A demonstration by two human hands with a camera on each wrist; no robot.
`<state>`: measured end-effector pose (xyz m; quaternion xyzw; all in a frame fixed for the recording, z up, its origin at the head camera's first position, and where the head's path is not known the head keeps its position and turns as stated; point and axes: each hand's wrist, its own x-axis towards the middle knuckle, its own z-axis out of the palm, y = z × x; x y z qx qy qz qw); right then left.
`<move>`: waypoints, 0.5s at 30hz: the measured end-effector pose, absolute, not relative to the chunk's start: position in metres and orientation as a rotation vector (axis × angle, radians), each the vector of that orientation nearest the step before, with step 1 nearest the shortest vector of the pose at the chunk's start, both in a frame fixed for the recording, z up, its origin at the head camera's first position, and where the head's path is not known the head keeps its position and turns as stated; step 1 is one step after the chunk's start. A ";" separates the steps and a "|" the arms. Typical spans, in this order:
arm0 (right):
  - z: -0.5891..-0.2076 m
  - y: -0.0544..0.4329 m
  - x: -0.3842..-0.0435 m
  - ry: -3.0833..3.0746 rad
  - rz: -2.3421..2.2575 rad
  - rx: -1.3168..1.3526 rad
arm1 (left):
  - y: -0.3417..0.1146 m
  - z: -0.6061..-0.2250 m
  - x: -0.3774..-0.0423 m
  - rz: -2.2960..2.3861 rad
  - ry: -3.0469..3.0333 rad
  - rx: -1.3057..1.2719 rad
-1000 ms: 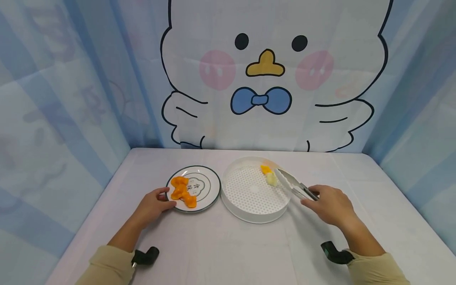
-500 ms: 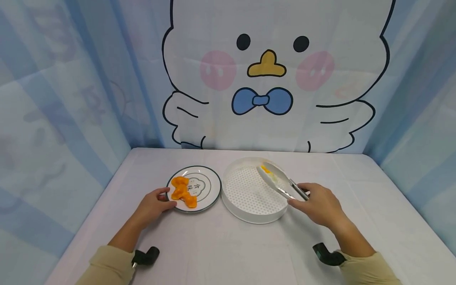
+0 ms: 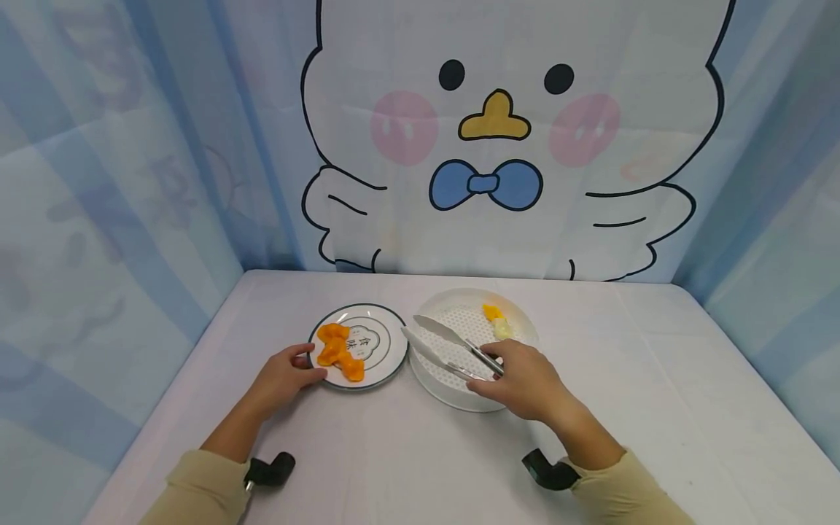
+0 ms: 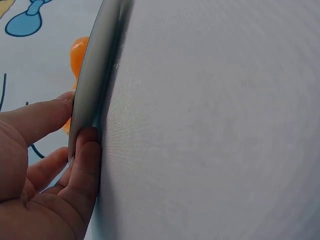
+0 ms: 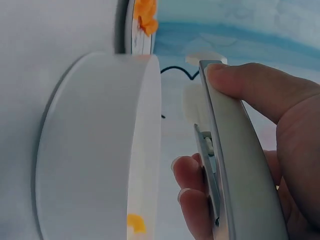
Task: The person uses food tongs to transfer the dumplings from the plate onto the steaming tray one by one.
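Note:
My left hand [image 3: 285, 380] holds the near-left rim of a white plate [image 3: 387, 328] with a dark edge line. In the left wrist view its thumb is on top and the fingers [image 4: 86, 167] are underneath. Lumpy orange pieces [image 3: 337, 350], their kind unclear, lie on the plate's left part. My right hand [image 3: 525, 383] grips metal tongs [image 3: 453, 336] with whitish tips above a round white perforated tray [image 3: 453, 397]. The tongs' arms are spread, with nothing between the tips, which point toward the plate. A small yellow-orange piece [image 3: 491, 312] and a pale yellow piece [image 3: 502, 329] lie in the tray.
The plate and the tray stand side by side on a white-covered table [image 3: 394, 467]. Tray walls rise around its perforated floor. Behind the table hangs a cloth with a cartoon bird [image 3: 495, 240]; blue curtains [image 3: 118, 219] close off both sides.
My right hand has carried the spread tongs leftward across the tray, away from the yellow pieces and toward the plate. The left hand and the plate have stayed in place.

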<state>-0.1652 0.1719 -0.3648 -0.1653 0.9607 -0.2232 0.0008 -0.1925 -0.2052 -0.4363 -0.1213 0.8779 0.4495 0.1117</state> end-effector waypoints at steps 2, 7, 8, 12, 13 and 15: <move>-0.365 0.161 -0.165 3.001 -0.717 -0.536 | -0.205 -0.436 -0.192 1.324 2.576 -0.353; -0.368 0.136 -0.162 2.960 -0.740 -0.553 | -0.205 -0.436 -0.192 1.326 2.572 -0.345; -0.369 0.132 -0.162 2.954 -0.742 -0.556 | -0.205 -0.436 -0.192 1.324 2.572 -0.344; -0.375 0.121 -0.160 2.925 -0.737 -0.598 | -0.206 -0.437 -0.193 1.319 2.574 -0.340; -0.376 0.118 -0.160 2.917 -0.735 -0.606 | -0.206 -0.437 -0.193 1.318 2.574 -0.339; -0.379 0.114 -0.160 2.900 -0.729 -0.620 | -0.207 -0.438 -0.193 1.318 2.574 -0.337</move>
